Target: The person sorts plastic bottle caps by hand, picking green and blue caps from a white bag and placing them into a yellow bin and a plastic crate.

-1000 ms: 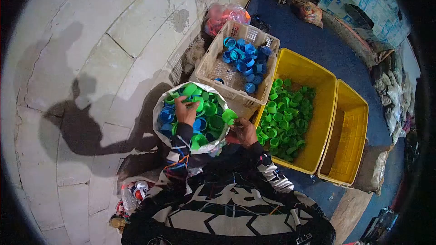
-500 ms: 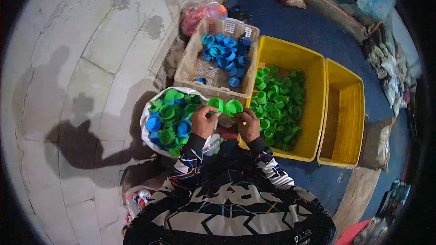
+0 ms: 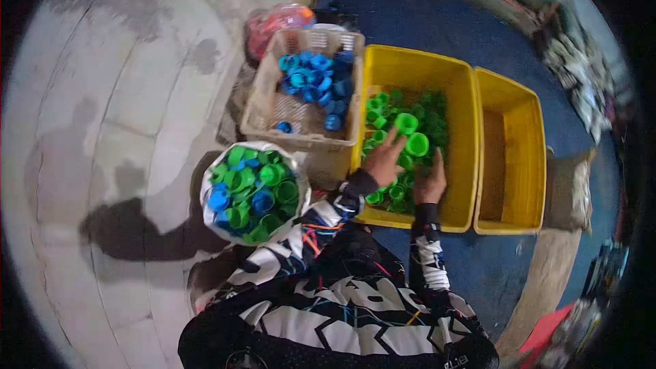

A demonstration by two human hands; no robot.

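Note:
My left hand (image 3: 384,160) and my right hand (image 3: 432,181) reach side by side over a yellow crate (image 3: 418,59) holding many green caps. Both have their fingers spread. Two bright green caps (image 3: 406,123) (image 3: 417,144) sit just past the fingertips, above the pile; neither looks gripped. To the left, by my left elbow, stands a white sack (image 3: 205,199) filled with mixed green and blue caps.
A beige mesh basket (image 3: 273,106) with blue caps stands left of the yellow crate. A second yellow crate (image 3: 514,164) on the right looks bare inside. A red plastic bag (image 3: 273,22) lies behind the basket. Blue mat (image 3: 444,24) beyond, concrete slabs at left.
Both hands moved right from the sack to over the yellow crate, carrying a green cap each; the caps now lie beyond the opened fingers. The camera view swung right.

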